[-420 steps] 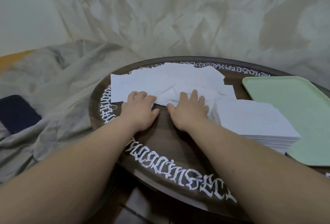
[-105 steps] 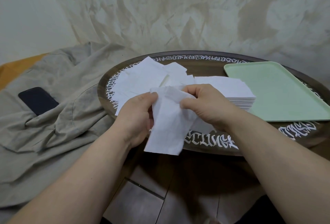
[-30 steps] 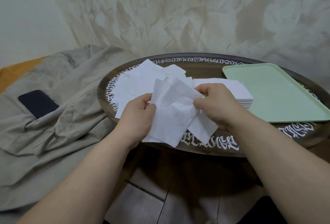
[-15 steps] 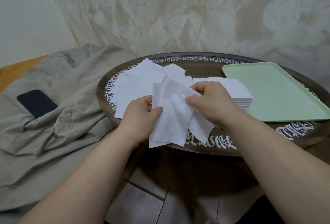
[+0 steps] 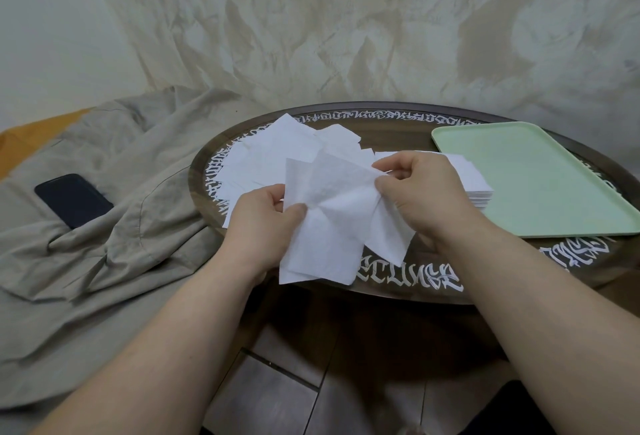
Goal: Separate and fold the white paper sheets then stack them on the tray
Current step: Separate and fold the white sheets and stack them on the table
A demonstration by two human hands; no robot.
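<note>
The paper sheets [image 5: 329, 223] in hand look thin, soft and very light, like tissue: they crumple and sag where unsupported, and the layers cling together. My guess is they tear or crease easily, so the safe place to take hold is at a corner or edge, pinching one layer only and peeling slowly. They are held in the air over the near edge of the round table [image 5: 408, 275], in front of the loose pile [image 5: 277, 154] at the far left of it. The left hand [image 5: 266, 223] pinches the bunch at its lower left, thumb pressed on top. The right hand [image 5: 426, 199] pinches the upper right corner of one layer between thumb and fingertips, pulling it up and to the right. A neat stack [image 5: 474, 185] sits just left of the green tray [image 5: 540, 185], which holds nothing yet. A phone [image 5: 72, 199] lies on the cloth [image 5: 121, 226] far left.

Compared with half a second ago, the top layer is spread wider and stretched flatter, and the right hand has moved further right
</note>
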